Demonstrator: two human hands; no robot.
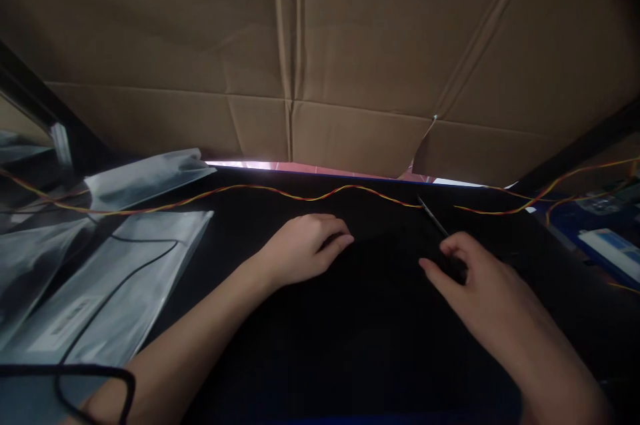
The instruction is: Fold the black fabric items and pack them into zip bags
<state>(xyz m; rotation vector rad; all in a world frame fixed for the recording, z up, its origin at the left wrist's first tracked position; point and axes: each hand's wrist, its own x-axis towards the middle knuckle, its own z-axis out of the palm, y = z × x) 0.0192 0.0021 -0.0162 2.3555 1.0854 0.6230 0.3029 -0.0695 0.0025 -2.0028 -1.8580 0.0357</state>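
Note:
My left hand (307, 248) is over the black table surface (350, 345), fingers loosely curled and thumb tip close to the fingertips. Nothing shows between them. A red-and-yellow twisted wire (245, 187) runs behind it in waves from the left. My right hand (470, 278) is curled around what looks like a pair of scissors (435, 218), its thumb held apart. One slim metal blade points up and left, its tip beside the wire's end; the dark handle is mostly hidden in the hand. Just right of the blade, a second length of twisted wire (487, 213) begins after a gap.
Clear plastic bags (145, 271) lie at the left, one with a label, and a black cable (120, 285) crosses them. A brown cardboard sheet (350, 45) walls off the back. On the right, a white-and-blue box (613, 251) sits in a blue tray (567, 228).

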